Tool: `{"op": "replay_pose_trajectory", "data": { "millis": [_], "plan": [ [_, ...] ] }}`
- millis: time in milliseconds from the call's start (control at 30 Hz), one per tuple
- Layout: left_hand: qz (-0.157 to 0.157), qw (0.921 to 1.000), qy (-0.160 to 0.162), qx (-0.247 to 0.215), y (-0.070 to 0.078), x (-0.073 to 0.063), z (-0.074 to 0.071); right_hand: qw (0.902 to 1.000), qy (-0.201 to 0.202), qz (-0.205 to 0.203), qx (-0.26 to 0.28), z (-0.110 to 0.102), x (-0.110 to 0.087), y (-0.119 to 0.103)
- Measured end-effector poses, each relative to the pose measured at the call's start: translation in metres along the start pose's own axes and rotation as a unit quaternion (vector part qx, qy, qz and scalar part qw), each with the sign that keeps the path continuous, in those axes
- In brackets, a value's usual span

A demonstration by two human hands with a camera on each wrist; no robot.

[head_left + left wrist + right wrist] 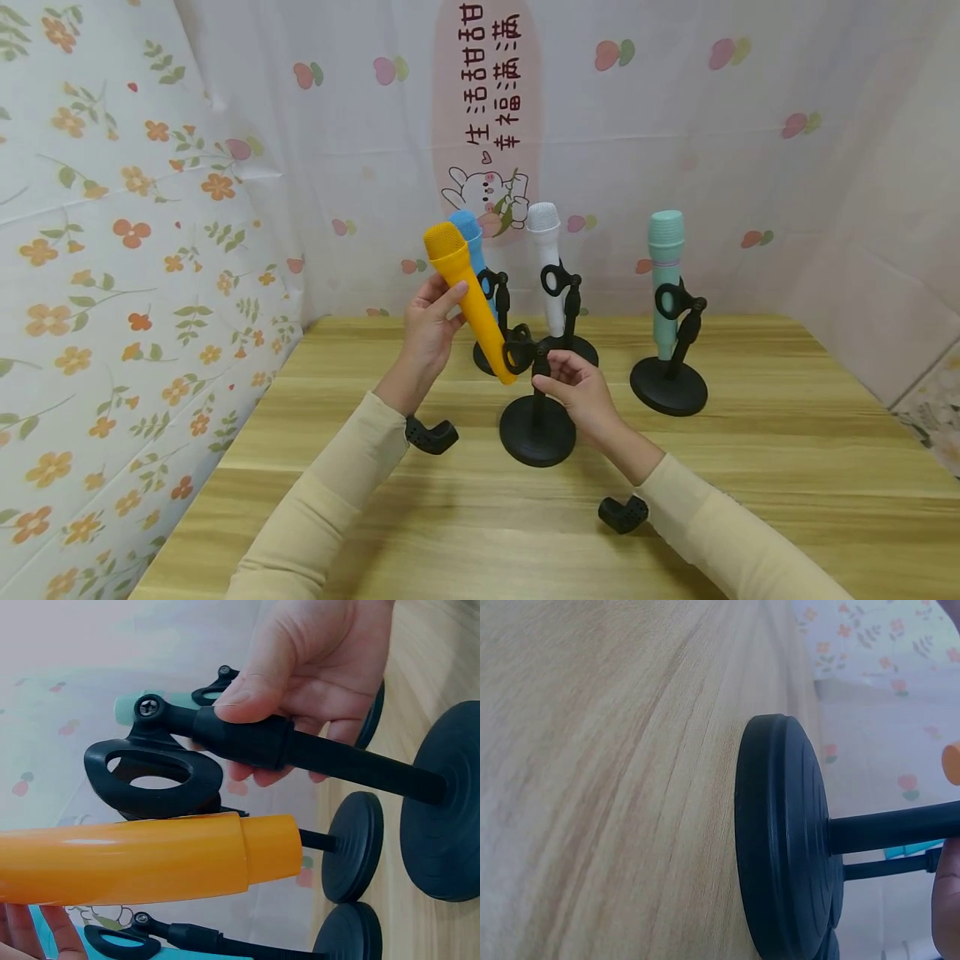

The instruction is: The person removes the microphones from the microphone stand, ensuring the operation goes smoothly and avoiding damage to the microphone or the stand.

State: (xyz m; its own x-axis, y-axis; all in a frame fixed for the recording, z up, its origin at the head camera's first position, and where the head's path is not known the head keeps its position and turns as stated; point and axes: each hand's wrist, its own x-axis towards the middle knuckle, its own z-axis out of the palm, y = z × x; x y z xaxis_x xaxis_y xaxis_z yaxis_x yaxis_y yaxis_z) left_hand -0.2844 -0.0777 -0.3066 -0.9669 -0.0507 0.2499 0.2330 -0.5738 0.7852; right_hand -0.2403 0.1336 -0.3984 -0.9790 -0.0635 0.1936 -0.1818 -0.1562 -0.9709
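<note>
The left hand (429, 325) is gripping the yellow mic (471, 302), holding it tilted above mid-worktop (465, 533) — its tail just beside the near stand's (537, 437) clip. The right hand (588, 398) is pinching that stand's post. Blue (468, 225), white (550, 250) and green mics (665, 254) are standing toward the back edge — wood is stretching from green to the right edge.

Diffuse light brightens the head view; below the fingers (567, 360), the wood-grain tabletop (495, 542) carries a sheen and soft shadows. In the left wrist view, a highlight streaks the yellow microphone (150, 859) above the left fingers (61, 930); the printed backdrop (45, 757) beyond blurs. The right wrist view looks dimmer.
</note>
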Motion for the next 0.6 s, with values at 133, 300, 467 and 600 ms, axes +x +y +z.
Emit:
{"op": "replay_pose_trajectory", "data": {
  "millis": [133, 300, 467, 600],
  "plan": [
    [-0.01, 0.9999, -0.001, 0.005, 0.0005, -0.0001, -0.0006, 1.0, -0.005, -0.001, 0.006, -0.001, 0.0, -0.0007],
    [-0.01, 0.9999, 0.005, 0.011, 0.0015, -0.0002, -0.0018, 0.9999, -0.008, 0.005, 0.008, -0.0003, -0.0003, -0.0014],
    [-0.023, 0.9992, 0.008, 0.031, 0.0034, -0.0014, -0.0032, 0.9999, -0.003, 0.009, 0.01, -0.001, 0.0004, -0.0003],
    [-0.034, 0.9975, 0.01, 0.061, 0.0052, -0.003, -0.0059, 0.9999, -0.004, 0.004, 0.014, -0.0016, 0.0014, 0.0011]
  ]
}}
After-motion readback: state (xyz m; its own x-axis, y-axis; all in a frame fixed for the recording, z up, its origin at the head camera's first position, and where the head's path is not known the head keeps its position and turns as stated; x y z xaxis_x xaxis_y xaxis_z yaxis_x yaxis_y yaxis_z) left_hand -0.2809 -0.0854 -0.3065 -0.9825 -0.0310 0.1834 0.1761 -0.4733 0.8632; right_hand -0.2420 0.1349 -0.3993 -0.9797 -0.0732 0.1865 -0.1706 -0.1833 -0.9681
